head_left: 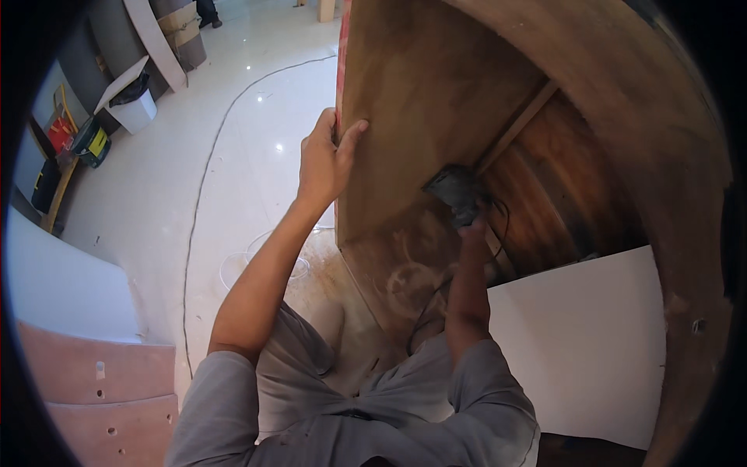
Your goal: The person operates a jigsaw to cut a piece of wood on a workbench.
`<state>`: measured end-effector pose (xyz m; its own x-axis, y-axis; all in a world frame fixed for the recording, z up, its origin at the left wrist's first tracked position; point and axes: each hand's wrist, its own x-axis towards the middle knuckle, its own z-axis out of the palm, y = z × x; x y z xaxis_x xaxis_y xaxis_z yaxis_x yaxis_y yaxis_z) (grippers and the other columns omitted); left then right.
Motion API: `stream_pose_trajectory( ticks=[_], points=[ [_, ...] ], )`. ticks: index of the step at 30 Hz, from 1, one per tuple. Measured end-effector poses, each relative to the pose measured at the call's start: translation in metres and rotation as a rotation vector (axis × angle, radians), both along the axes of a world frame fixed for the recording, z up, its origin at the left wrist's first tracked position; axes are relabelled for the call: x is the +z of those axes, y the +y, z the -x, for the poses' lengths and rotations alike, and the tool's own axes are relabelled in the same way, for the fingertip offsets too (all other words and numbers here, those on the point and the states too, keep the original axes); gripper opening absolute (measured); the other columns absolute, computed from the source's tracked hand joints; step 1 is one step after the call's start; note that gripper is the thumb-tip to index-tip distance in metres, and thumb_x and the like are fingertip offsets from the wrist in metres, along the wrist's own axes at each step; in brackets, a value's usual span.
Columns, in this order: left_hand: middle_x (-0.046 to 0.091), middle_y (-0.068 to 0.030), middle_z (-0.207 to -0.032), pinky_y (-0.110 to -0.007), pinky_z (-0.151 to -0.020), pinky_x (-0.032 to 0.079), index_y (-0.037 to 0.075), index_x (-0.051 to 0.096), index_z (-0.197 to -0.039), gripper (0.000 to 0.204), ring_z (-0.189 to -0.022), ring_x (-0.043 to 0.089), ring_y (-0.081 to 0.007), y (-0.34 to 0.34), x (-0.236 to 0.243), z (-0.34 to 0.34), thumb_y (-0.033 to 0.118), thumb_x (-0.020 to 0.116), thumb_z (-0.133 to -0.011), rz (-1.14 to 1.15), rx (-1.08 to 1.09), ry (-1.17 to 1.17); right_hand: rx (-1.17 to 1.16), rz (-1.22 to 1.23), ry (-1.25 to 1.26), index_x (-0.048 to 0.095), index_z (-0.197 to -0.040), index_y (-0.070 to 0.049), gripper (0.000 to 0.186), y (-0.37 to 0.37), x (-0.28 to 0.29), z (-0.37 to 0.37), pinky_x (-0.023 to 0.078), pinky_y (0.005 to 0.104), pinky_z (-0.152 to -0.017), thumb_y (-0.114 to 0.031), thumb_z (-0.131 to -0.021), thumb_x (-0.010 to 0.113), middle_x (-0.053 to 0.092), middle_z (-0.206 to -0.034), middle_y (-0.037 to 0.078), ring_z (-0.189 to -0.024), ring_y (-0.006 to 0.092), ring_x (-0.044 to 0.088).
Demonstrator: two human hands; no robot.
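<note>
My left hand [327,159] grips the front edge of an upright wooden panel [420,86], thumb on the inner face and fingers around the red-marked edge. Inside the wooden cabinet, my right hand [476,218] holds a dark power tool [451,191], possibly a sander, against or close to the panel's lower inner area; contact is unclear. A black cord hangs from the tool over a dusty plywood base [389,272] with pale swirl marks. Darker, streaked wood [576,187] lines the right part of the cabinet.
A white board [576,342] lies at the lower right under a curved wooden rim [685,327]. A long cord crosses the tiled floor [257,156]. At the left are a white bin [136,109], buckets [89,140], leaning boards and pink panels [93,366]. Someone's leg [208,14] shows far back.
</note>
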<state>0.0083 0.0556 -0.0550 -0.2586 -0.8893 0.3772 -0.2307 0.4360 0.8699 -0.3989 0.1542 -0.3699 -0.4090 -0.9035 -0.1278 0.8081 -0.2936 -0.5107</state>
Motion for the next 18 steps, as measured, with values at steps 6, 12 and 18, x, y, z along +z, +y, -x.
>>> stream_pose_trajectory(
  ticks=[6, 12, 18],
  points=[
    [0.066, -0.005, -0.086, -0.025, -0.072, 0.046, -0.001, 0.057, -0.103, 0.027, -0.076, 0.057, -0.0077, 0.001, 0.0, 0.023, 0.023, 0.062, -0.093, -0.004, -0.105, 0.142, -0.531, -0.264, 0.491, 0.059, -0.113, -0.012, 0.037, 0.032, -0.028, -0.002, 0.052, 0.0408, -0.078, -0.034, -0.083, 0.066, 0.064, -0.101, 0.005, -0.092, 0.0267, 0.062],
    [0.055, -0.0073, -0.062, -0.029, -0.057, 0.04, 0.001, 0.057, -0.094, 0.027, -0.057, 0.043, -0.0119, -0.007, -0.009, 0.006, 0.026, 0.066, -0.088, 0.035, -0.048, 0.226, -0.331, -0.49, -0.051, 0.063, -0.109, -0.014, 0.031, 0.019, -0.011, -0.069, 0.048, 0.0379, -0.087, -0.029, -0.083, 0.068, 0.066, -0.101, 0.003, -0.093, 0.0227, 0.062],
    [0.065, -0.0039, -0.081, -0.023, -0.069, 0.045, 0.0, 0.059, -0.099, 0.025, -0.075, 0.055, -0.0061, 0.002, 0.005, 0.001, 0.023, 0.065, -0.091, -0.05, -0.065, 0.023, -0.227, -0.386, 0.117, 0.063, -0.113, -0.013, 0.039, 0.035, -0.033, -0.072, 0.05, 0.0433, -0.082, -0.036, -0.082, 0.071, 0.067, -0.102, 0.004, -0.092, 0.0241, 0.063]
  ],
)
